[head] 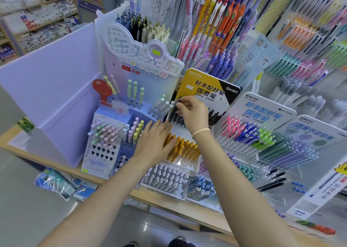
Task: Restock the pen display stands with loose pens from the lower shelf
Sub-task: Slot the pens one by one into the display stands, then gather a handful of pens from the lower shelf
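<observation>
My right hand [193, 112] pinches the top of a black pen [173, 111] standing in the upper row of the yellow-and-black display stand [202, 88]. More black pens stand beside it in that row. My left hand [155, 143] lies flat with straight fingers over the row of mustard-yellow pens [187, 149] one tier lower. Below that, rows of white pens [167, 177] and blue pens [201, 186] fill clear trays at the stand's foot.
A pastel lollipop-pen stand [116, 134] sits to the left, with a lilac cardboard display [56, 88] beyond it. To the right stand blue-white racks [262, 113] of coloured pens. Packaged stock [62, 184] lies on the lower shelf at left. Hanging pens fill the back wall.
</observation>
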Demonstrator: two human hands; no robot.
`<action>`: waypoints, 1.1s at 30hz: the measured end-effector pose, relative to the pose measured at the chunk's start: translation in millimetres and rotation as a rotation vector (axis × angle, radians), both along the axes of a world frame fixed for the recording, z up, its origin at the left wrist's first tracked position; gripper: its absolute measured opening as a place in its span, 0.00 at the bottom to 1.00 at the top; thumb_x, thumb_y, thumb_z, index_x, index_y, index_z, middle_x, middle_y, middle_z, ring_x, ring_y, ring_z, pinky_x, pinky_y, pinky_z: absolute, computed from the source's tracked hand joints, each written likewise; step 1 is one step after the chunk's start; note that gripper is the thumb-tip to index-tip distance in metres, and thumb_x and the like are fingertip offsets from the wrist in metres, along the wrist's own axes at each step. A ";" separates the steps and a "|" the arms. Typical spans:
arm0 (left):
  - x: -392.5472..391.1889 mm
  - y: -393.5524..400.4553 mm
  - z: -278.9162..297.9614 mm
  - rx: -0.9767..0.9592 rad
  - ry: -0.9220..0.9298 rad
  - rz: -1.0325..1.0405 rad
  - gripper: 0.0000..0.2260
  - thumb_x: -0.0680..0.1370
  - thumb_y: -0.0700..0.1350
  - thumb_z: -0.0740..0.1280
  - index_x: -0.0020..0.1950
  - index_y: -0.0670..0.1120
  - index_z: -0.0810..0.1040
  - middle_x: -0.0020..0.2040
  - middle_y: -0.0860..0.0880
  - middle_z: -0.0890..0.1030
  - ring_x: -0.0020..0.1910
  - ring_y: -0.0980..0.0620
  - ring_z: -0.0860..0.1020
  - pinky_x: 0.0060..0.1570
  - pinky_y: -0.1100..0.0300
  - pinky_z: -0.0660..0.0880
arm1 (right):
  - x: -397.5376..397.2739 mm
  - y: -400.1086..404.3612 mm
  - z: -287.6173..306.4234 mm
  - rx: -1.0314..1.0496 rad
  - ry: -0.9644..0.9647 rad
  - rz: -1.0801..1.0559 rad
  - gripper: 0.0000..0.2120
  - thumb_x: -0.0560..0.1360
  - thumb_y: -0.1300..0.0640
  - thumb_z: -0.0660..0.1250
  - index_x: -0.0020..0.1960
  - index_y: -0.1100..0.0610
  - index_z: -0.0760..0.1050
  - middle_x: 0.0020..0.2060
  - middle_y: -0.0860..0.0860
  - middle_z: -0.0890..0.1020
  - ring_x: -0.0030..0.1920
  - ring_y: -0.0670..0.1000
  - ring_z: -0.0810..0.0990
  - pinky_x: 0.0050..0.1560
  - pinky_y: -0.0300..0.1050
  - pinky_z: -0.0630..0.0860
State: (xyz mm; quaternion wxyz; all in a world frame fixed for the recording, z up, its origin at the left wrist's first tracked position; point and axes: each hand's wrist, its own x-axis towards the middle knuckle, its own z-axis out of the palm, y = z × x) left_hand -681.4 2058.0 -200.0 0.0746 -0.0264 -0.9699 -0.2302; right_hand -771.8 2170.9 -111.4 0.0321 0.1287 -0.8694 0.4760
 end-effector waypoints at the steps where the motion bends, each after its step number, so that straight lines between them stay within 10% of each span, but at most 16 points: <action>1: 1.2 -0.2 0.3 0.004 -0.007 0.000 0.35 0.78 0.64 0.42 0.79 0.48 0.65 0.79 0.50 0.66 0.80 0.48 0.57 0.79 0.50 0.44 | -0.8 -1.1 -1.6 -0.007 -0.017 -0.008 0.03 0.77 0.62 0.70 0.49 0.55 0.79 0.40 0.50 0.83 0.43 0.52 0.84 0.50 0.54 0.82; 27: 8.1 15.1 9.2 -0.083 -0.121 0.143 0.29 0.84 0.61 0.47 0.82 0.49 0.57 0.82 0.50 0.56 0.81 0.47 0.52 0.79 0.45 0.45 | 61.7 70.0 -12.4 0.053 0.062 -0.001 0.07 0.80 0.52 0.66 0.57 0.51 0.76 0.45 0.46 0.82 0.45 0.46 0.82 0.47 0.47 0.81; 33: 43.6 152.7 35.5 0.139 0.301 -0.136 0.20 0.80 0.51 0.60 0.64 0.41 0.79 0.66 0.41 0.77 0.67 0.40 0.73 0.73 0.45 0.62 | 160.4 247.6 -50.8 0.482 0.180 -0.201 0.18 0.81 0.45 0.58 0.61 0.56 0.77 0.54 0.51 0.80 0.52 0.52 0.80 0.46 0.48 0.77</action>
